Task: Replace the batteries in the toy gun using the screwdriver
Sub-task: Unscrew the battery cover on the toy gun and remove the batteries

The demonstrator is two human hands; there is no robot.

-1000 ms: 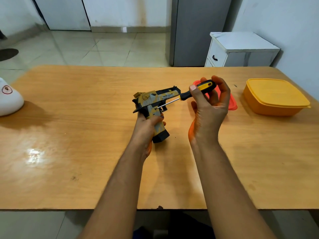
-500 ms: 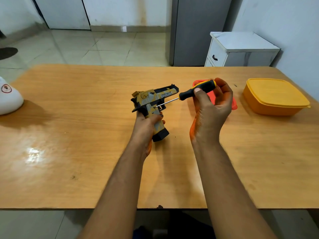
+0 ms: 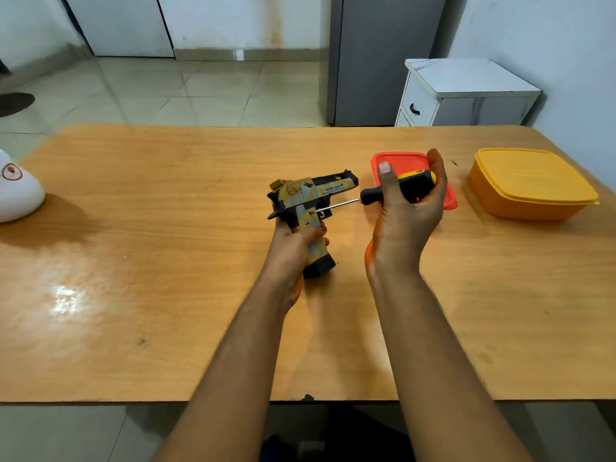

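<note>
A yellow, grey and black toy gun point(image 3: 308, 198) is held upright over the middle of the wooden table point(image 3: 166, 261), barrel pointing right. My left hand point(image 3: 293, 248) grips its handle from below. My right hand point(image 3: 405, 208) is closed around the black and yellow handle of a screwdriver point(image 3: 376, 194). The thin metal shaft runs left and down, and its tip touches the gun's side just above the grip, near the trigger. No batteries are visible.
A red lid point(image 3: 405, 161) lies flat behind my right hand. A closed orange container point(image 3: 530, 185) stands at the right side of the table. A white rounded object point(image 3: 16, 191) sits at the left edge. A white cabinet point(image 3: 463, 95) stands beyond the table.
My right hand has re-gripped the screwdriver handle, the thumb now pointing up. The handle sits lower and flatter. The tip stays on the gun, which has barely moved.
</note>
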